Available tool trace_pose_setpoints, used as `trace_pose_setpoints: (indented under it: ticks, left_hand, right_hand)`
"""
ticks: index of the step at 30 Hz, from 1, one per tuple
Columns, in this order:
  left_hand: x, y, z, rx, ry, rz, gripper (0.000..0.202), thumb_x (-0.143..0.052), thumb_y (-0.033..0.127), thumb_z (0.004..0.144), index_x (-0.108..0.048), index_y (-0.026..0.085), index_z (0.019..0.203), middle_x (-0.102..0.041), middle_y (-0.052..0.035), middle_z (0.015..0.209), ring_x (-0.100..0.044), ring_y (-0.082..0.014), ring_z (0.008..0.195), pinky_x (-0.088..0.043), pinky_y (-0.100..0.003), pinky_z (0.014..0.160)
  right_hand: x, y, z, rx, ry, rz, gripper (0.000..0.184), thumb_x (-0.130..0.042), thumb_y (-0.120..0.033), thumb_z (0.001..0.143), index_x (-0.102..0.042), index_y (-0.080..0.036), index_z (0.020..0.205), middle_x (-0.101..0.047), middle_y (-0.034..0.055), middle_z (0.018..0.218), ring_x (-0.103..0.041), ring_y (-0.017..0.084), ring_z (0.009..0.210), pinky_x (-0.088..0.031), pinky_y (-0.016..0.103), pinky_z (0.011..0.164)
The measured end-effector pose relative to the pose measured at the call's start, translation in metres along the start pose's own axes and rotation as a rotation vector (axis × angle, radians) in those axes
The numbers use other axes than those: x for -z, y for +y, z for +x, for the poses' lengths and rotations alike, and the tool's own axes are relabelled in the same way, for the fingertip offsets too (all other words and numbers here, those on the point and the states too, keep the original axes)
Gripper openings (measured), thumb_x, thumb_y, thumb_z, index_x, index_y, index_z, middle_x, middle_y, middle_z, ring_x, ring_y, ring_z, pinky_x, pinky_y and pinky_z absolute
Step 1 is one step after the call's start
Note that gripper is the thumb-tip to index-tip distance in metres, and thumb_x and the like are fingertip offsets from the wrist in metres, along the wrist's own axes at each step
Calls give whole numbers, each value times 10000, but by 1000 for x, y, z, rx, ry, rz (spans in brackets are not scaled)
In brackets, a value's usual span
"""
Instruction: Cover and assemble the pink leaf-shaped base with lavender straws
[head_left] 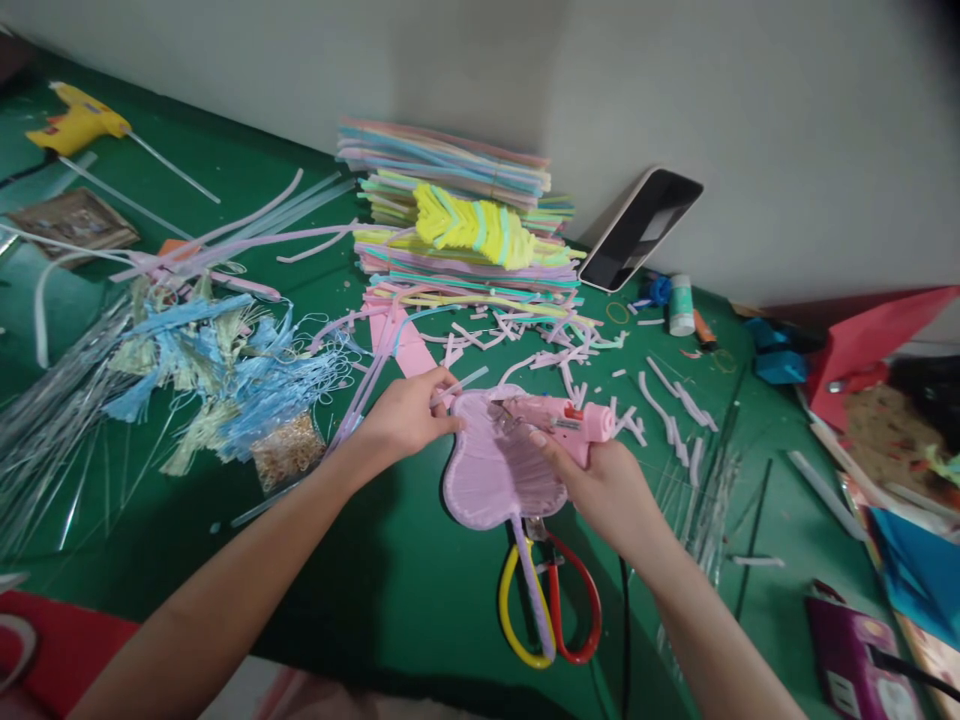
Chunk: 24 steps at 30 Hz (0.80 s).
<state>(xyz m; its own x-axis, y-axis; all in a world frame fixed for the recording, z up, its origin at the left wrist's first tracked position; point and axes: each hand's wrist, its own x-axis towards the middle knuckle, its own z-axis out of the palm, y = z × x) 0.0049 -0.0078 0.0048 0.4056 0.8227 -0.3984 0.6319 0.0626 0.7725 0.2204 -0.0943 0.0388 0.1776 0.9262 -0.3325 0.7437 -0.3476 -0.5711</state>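
My right hand (619, 495) is wrapped round a pink hot glue gun (562, 415), its nozzle pointing left over a lilac pipe-cleaner shape (499, 470). The shape has rounded lobes, a filled middle and a lilac stem running toward me. At its upper left edge my left hand (412, 415) is closed, pinching a short piece of lilac pipe cleaner (444, 398); the fingertips partly hide it. Beneath the stem lie scissors (576, 600) with one yellow and one red handle loop. Several cut lilac bits (562, 350) are scattered just beyond the shape.
Bundles of coloured pipe cleaners (450, 160) are stacked by the wall, with a yellow braided piece (472, 228) on top. A phone (641, 230) leans there. Blue tassels (262, 350), a bag of gold rings (289, 450) and a yellow glue gun (79, 120) lie left; a purple box (862, 655) sits right.
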Motion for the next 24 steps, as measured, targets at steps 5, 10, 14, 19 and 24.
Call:
trace_pose_setpoints:
  ticks: [5,10,14,19,24]
  left_hand:
    - [1,2,-2,-1,-1,-11,289,-717,296,700,-575,228,943,-544,75,601,-530,-138,576,-370,-238,565]
    - [1,1,-1,5,2,-4,301,-719,304,692,-578,229,947,-541,71,610,-530,-140,597,-369,-238,572]
    - [1,1,-1,-1,13,1,306,-721,302,682,-582,228,944,-534,68,620,-527,-139,609,-368,-234,572]
    - [1,4,-1,10,6,-1,298,-715,288,683,-580,225,940,-519,77,609,-506,-127,567,-365,-234,568]
    - [1,5,-2,5,7,12,296,-706,298,684,-583,226,944,-508,70,617,-496,-133,574,-356,-235,553]
  right_hand:
    - [0,0,-5,-22,-5,6,561,-494,-651,799,-480,-205,458,-467,-4,432,-434,128,444,-313,248,436]
    - [0,3,-10,-10,14,-11,555,-490,-649,803,-417,-227,450,-435,-12,417,-397,126,429,-304,253,438]
    - [-1,5,-12,33,17,-16,549,-471,-652,816,-454,-221,478,-485,2,445,-421,132,433,-303,253,437]
    - [0,6,-17,4,-34,-25,525,-452,-632,838,-625,-184,624,-565,15,503,-498,154,477,-359,253,474]
    - [0,7,-25,-8,-23,-15,509,-465,-616,845,-638,-180,649,-632,33,570,-550,167,509,-392,256,498]
